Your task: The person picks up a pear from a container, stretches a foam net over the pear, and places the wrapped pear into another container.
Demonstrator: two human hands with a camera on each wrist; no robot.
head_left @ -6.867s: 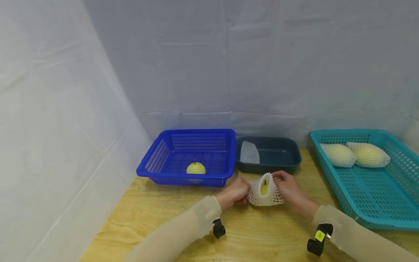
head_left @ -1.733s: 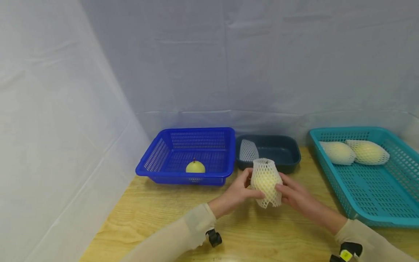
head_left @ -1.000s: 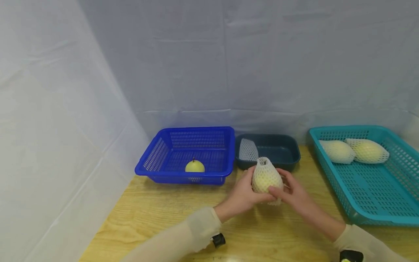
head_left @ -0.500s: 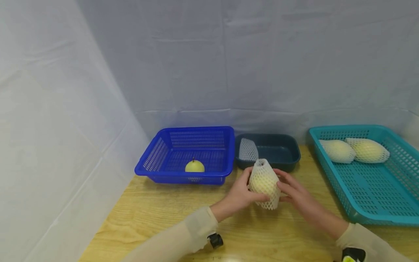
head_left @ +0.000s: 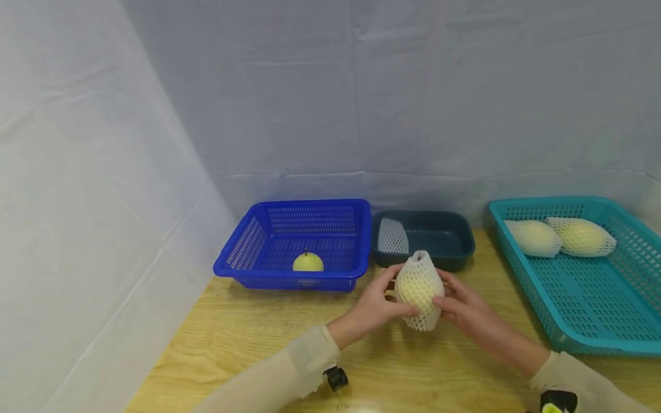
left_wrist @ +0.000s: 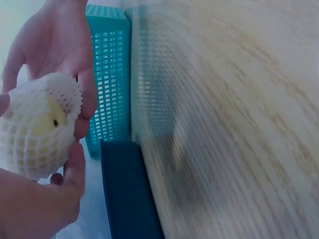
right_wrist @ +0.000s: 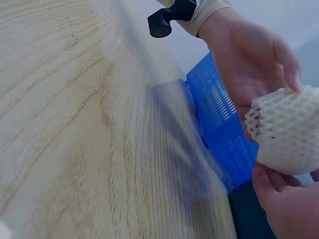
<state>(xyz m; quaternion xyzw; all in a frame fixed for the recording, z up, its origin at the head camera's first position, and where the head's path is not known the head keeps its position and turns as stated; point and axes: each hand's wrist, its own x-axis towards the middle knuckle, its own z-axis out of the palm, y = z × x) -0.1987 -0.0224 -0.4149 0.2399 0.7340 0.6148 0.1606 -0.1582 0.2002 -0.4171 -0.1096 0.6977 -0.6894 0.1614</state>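
Observation:
Both hands hold a pale yellow pear in a white foam net sleeve [head_left: 419,289], raised over the wooden table. The sleeve covers the pear's sides and narrows to a small opening at the top. My left hand [head_left: 374,307] grips it from the left, thumb across the front. From the right, my right hand [head_left: 472,318] holds it with thumb in front and fingers partly hidden behind. In the left wrist view, the pear's underside [left_wrist: 52,119], with a dark spot, shows through the sleeve's lower opening.
A bare pear [head_left: 308,263] sits in the blue basket [head_left: 289,275] on the left. Behind the hands, a dark tray [head_left: 439,235] contains a flat foam net sleeve [head_left: 393,236]. At right, the teal basket [head_left: 594,304] bears two sleeved pears [head_left: 586,238].
Earlier the sleeve gaped around the pear low at the table; now it is drawn up over the pear and lifted. During the last second the hands tilt it and shift their fingers slightly.

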